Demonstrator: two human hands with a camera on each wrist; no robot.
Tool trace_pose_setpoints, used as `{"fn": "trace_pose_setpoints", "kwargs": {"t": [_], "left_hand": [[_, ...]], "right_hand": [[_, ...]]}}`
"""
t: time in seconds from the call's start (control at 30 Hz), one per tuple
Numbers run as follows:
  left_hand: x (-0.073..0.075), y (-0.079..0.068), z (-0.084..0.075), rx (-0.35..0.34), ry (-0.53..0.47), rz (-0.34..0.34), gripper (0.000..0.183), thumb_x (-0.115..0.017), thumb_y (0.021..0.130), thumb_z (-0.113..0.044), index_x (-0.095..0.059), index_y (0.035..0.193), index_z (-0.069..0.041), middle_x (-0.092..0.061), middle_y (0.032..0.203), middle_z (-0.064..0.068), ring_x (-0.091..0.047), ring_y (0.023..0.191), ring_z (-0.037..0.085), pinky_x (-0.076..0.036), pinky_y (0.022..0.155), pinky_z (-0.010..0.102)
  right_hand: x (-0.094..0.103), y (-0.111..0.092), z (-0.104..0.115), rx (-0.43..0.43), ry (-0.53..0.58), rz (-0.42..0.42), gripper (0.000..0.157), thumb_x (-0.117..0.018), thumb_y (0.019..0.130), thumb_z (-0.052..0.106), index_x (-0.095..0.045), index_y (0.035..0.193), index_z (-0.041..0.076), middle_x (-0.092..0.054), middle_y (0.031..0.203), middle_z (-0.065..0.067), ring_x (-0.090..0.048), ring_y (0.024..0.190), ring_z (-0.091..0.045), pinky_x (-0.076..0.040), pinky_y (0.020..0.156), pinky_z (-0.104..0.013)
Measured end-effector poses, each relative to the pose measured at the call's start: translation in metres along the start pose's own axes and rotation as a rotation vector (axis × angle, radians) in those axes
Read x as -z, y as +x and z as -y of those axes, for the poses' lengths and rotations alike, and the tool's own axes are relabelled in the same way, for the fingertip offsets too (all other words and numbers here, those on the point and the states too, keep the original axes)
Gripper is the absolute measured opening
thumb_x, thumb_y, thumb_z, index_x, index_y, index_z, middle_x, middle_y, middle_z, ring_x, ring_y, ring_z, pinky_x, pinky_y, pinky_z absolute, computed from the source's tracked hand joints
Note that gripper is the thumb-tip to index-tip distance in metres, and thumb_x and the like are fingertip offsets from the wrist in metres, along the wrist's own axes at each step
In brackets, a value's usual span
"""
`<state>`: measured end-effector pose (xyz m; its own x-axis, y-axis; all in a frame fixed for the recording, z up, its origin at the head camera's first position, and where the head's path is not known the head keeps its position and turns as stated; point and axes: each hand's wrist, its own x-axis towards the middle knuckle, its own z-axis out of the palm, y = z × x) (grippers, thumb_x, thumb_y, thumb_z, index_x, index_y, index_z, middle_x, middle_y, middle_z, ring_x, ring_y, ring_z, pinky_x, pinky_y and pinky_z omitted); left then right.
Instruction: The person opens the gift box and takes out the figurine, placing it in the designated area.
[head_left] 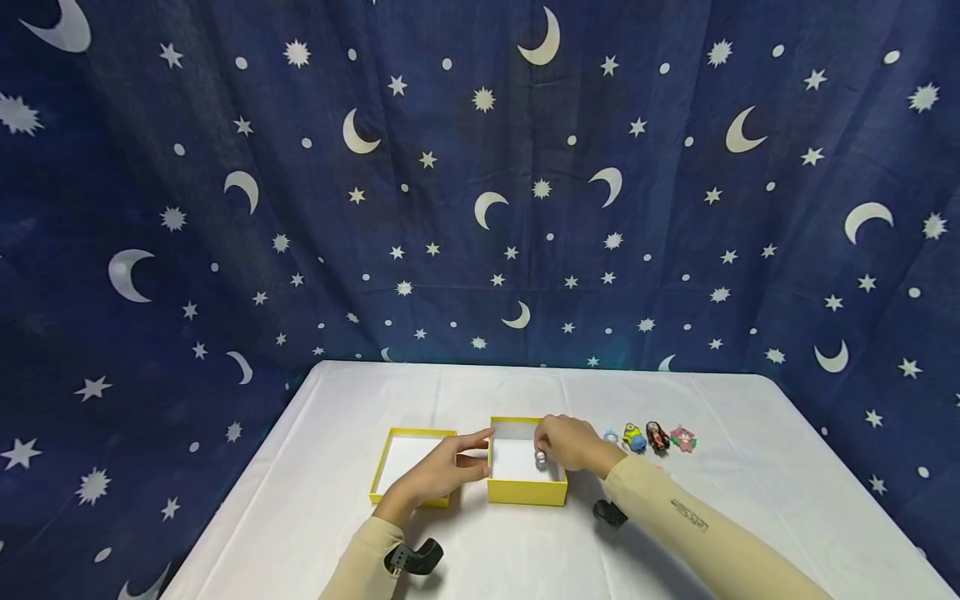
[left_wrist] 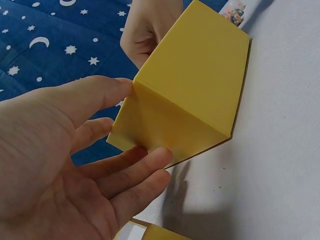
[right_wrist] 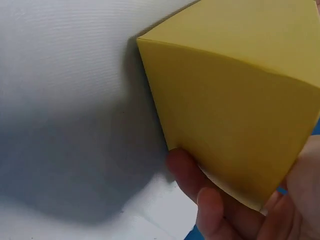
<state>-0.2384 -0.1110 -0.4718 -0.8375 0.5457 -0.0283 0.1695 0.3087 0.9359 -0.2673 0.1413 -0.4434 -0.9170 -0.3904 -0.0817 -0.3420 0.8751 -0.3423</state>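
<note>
A yellow open-topped box [head_left: 527, 492] with a white inside stands on the white table. My left hand [head_left: 442, 468] is at its left wall; in the left wrist view the spread fingers [left_wrist: 142, 172] touch the wall and the thumb meets a rim corner. My right hand [head_left: 572, 443] reaches over the right wall and pinches a small pale figurine [head_left: 541, 458] inside the box. The figurine is too small to tell in detail. In the right wrist view, some right-hand fingers [right_wrist: 185, 167] lie along the box's outer wall, and the figurine is hidden.
A shallow yellow lid [head_left: 405, 458], white inside, lies left of the box. Right of the box lie a yellow-and-blue figurine [head_left: 633, 437], a dark-haired figurine [head_left: 657, 437] and a pink figure [head_left: 683, 438]. A dark blue curtain [head_left: 450, 167] with moons and stars hangs behind the table.
</note>
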Motion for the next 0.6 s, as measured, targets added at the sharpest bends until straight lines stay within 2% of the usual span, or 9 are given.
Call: {"fn": "trace_pose_setpoints", "kwargs": {"t": [0.13, 0.17, 0.3, 0.43, 0.53, 0.6], "left_hand": [[-0.001, -0.001, 0.0, -0.002, -0.001, 0.004, 0.061, -0.063, 0.1, -0.01, -0.039, 0.156, -0.006, -0.049, 0.15, 0.025, -0.059, 0.131, 0.039, -0.05, 0.108, 0.048], [-0.001, -0.001, 0.0, -0.002, 0.0, 0.005, 0.061, -0.063, 0.1, -0.01, -0.039, 0.156, -0.006, -0.049, 0.15, 0.025, -0.059, 0.131, 0.039, -0.05, 0.108, 0.048], [-0.001, 0.0, 0.001, -0.001, 0.008, 0.003, 0.061, -0.063, 0.1, -0.011, -0.039, 0.156, -0.006, -0.05, 0.15, 0.025, -0.059, 0.131, 0.038, -0.05, 0.108, 0.048], [-0.001, 0.001, 0.002, 0.002, 0.02, 0.007, 0.062, -0.064, 0.1, -0.012, -0.039, 0.156, -0.007, -0.05, 0.15, 0.024, -0.059, 0.131, 0.037, -0.049, 0.109, 0.049], [-0.001, 0.002, 0.002, -0.003, 0.024, 0.008, 0.061, -0.063, 0.1, -0.012, -0.039, 0.156, -0.006, -0.05, 0.15, 0.025, -0.059, 0.131, 0.038, -0.049, 0.109, 0.049], [0.0, 0.001, 0.002, -0.007, 0.023, 0.008, 0.061, -0.063, 0.1, -0.011, -0.038, 0.156, -0.005, -0.05, 0.15, 0.026, -0.059, 0.131, 0.039, -0.049, 0.109, 0.049]], "right_hand": [[0.002, -0.001, -0.002, 0.007, 0.057, -0.02, 0.018, -0.066, 0.097, 0.011, -0.074, 0.081, 0.017, -0.071, 0.082, 0.005, -0.06, 0.073, -0.011, -0.052, 0.07, -0.039], [0.003, -0.001, -0.003, 0.019, 0.087, -0.02, 0.019, -0.066, 0.097, 0.01, -0.074, 0.082, 0.016, -0.071, 0.081, 0.004, -0.059, 0.068, -0.012, -0.052, 0.068, -0.038], [0.006, 0.001, -0.011, 0.104, 0.229, -0.027, 0.02, -0.06, 0.1, 0.008, -0.074, 0.086, 0.011, -0.072, 0.082, 0.002, -0.059, 0.069, -0.011, -0.051, 0.068, -0.031], [0.007, 0.002, -0.022, 0.186, 0.358, -0.018, 0.022, -0.056, 0.101, 0.006, -0.075, 0.091, 0.005, -0.074, 0.087, -0.002, -0.061, 0.08, -0.01, -0.05, 0.073, -0.027], [0.006, 0.003, -0.028, 0.206, 0.451, -0.012, 0.022, -0.055, 0.102, 0.005, -0.075, 0.095, 0.001, -0.075, 0.09, -0.008, -0.056, 0.071, -0.009, -0.046, 0.064, -0.023], [0.006, 0.004, -0.031, 0.189, 0.514, -0.008, 0.022, -0.054, 0.102, 0.006, -0.074, 0.098, 0.0, -0.075, 0.091, -0.012, -0.047, 0.058, -0.007, -0.04, 0.053, -0.021]]}}
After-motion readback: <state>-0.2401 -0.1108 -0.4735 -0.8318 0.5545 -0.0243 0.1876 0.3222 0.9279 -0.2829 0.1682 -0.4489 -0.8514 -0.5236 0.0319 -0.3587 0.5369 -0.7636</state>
